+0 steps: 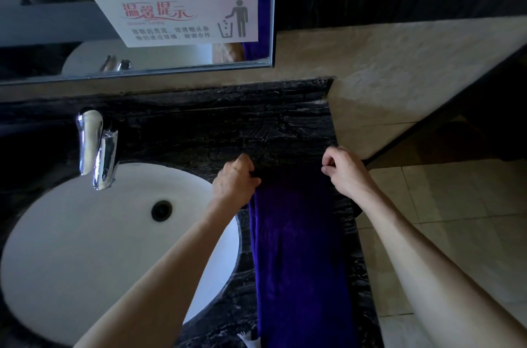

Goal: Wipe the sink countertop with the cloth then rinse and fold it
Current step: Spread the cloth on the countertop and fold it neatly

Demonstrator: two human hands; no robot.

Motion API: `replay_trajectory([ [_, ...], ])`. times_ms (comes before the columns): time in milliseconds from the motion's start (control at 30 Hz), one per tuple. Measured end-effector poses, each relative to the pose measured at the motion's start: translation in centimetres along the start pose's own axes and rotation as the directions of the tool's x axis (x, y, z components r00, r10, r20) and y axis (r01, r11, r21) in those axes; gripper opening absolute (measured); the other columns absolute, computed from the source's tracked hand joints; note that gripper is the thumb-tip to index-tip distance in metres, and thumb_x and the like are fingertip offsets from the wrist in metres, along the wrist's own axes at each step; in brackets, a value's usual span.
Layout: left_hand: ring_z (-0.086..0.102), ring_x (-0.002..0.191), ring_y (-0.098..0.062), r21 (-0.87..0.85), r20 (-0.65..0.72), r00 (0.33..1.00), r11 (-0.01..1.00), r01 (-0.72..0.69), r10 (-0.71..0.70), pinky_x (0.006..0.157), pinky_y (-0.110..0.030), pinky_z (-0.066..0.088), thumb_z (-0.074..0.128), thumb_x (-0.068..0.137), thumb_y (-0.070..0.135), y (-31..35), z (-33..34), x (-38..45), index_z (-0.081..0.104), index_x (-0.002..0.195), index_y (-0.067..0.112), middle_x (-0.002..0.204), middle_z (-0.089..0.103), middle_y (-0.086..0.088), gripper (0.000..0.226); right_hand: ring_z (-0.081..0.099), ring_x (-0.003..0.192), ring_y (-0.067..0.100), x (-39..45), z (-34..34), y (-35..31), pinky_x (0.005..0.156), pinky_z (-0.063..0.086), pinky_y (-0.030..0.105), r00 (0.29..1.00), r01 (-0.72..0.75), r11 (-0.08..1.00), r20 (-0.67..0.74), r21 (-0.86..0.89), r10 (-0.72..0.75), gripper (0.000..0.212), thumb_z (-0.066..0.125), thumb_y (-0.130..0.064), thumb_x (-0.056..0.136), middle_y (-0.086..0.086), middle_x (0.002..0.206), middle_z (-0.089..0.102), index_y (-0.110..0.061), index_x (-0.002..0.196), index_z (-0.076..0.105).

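Purple cloth [296, 247] lies stretched in a long strip on the dark marbled countertop [228, 125], to the right of the white sink [85, 247]. The strip runs from the near edge of the counter away toward the wall, and its far end sits between the two hands. In the head view, the left hand [236, 179] grips the far left corner of the cloth, fingers curled down over the edge, with the wrist crossing above the right rim of the sink. The right hand [345, 170] pinches the far right corner between thumb and bent fingers, close to the right edge of the counter. Both hands are level with each other, one at each corner, and the cloth's width spans the gap between them. Both forearms reach in from the bottom of the view, the left one passing over the sink, the right one over the tiled floor [456, 219] beside the counter. A chrome faucet [97, 148] stands at the back left of the sink, well apart from the cloth. A dark drain [161, 210] sits in the basin. Above the counter hangs a mirror [85, 19] with a white notice [182, 18] stuck on it, showing red characters and a grey figure beside a bin.
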State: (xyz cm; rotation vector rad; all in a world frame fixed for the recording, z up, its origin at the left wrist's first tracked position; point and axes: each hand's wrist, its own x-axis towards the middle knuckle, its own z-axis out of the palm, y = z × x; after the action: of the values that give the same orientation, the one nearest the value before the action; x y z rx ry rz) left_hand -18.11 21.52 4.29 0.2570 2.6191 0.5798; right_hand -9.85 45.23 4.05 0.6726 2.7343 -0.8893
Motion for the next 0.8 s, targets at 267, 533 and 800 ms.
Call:
replay_trajectory([
  [267,0.068,0.091,-0.025,-0.198,-0.051,0.999,0.98,-0.011,0.001,0.081,-0.031,0.053,0.073,0.083,0.007,-0.6,-0.5,0.3,0.074,0.102,0.015,0.085,0.067,-0.001,0.02,0.051,0.076,0.012,-0.4,-0.2,0.0,0.056,0.037,0.024,0.998,-0.046,0.993,-0.039,0.113,0.051,0.008,0.066,-0.013,0.096,0.001,0.092,0.06,-0.012,0.089,0.062],
  [533,0.064,0.097,-0.033,-0.037,-0.027,0.999,0.998,-0.046,0.045,0.08,-0.043,0.055,0.075,0.084,0.015,0.1,-0.1,-0.2,0.066,0.107,0.018,0.104,0.067,-0.009,0.025,0.059,0.076,0.019,-0.3,-0.2,-0.5,0.06,0.043,0.032,0.997,-0.066,0.993,-0.03,0.098,0.07,0.01,0.067,-0.012,0.095,0.0,0.085,0.061,-0.013,0.086,0.062],
  [800,0.068,0.086,-0.027,-0.116,-0.099,0.991,0.989,-0.096,0.085,0.07,-0.034,0.051,0.069,0.083,-0.001,0.2,-0.1,-0.6,0.072,0.101,0.016,0.087,0.069,-0.002,0.025,0.055,0.07,0.016,-0.3,-0.3,-0.4,0.058,0.041,0.028,0.998,-0.056,0.992,-0.027,0.113,0.059,0.007,0.067,-0.01,0.094,0.008,0.088,0.066,-0.01,0.089,0.063],
])
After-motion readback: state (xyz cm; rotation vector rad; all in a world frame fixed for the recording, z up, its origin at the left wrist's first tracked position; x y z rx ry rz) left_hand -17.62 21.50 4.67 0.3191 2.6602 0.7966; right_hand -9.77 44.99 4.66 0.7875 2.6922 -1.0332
